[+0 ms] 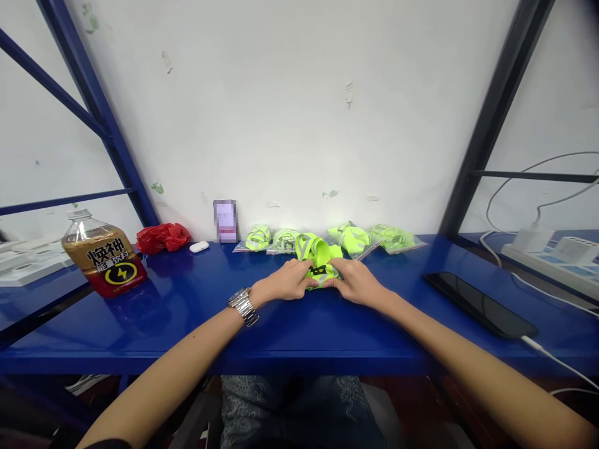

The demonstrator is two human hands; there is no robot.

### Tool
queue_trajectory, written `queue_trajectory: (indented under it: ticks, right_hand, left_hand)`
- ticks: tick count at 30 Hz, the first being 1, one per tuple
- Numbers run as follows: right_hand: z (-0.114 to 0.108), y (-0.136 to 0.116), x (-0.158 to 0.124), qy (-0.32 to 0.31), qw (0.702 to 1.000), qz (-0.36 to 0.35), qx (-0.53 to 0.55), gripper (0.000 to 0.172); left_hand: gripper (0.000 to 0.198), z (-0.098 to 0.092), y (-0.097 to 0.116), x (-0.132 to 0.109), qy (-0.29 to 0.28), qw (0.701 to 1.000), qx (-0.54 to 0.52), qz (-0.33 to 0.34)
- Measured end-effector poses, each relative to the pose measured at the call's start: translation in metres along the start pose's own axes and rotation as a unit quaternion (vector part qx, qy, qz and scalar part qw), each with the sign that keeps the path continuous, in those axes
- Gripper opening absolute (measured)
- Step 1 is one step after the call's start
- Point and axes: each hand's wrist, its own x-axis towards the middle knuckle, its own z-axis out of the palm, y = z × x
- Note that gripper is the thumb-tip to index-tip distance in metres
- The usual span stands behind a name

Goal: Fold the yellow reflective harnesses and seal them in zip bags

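A neon yellow-green strap with grey reflective bands [317, 252] lies bunched on the blue table [290, 324] in the middle. My left hand [285, 282], with a metal watch at its wrist, pinches the strap's left side. My right hand [358, 280] grips its right side, fingers closed on the fabric. Behind, along the wall, lie several clear bags holding the same neon straps [353, 238].
A brown drink bottle [102, 257] stands at the left, with a red plastic bag [162, 237] and a white earbud case [199, 247] behind it. A black phone on a white cable [480, 304] lies at the right. A power strip [552, 255] sits far right.
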Motion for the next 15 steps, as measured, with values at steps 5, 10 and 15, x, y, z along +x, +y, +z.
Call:
queue_trajectory:
  ticks: [5, 10, 15]
  right_hand:
    - [0.002, -0.003, 0.003, 0.031, 0.989, 0.067, 0.130, 0.023]
    - [0.006, -0.002, 0.005, 0.040, 0.970, 0.132, 0.201, 0.025]
    - [0.009, -0.004, 0.005, 0.015, 0.960, 0.200, 0.193, 0.026]
  left_hand:
    - [0.027, -0.005, -0.003, 0.008, -0.017, 0.999, -0.047, -0.010]
    - [0.028, -0.015, -0.005, 0.022, -0.076, 0.990, -0.117, -0.028]
    - [0.024, -0.030, -0.009, 0.038, -0.165, 0.975, -0.145, -0.042]
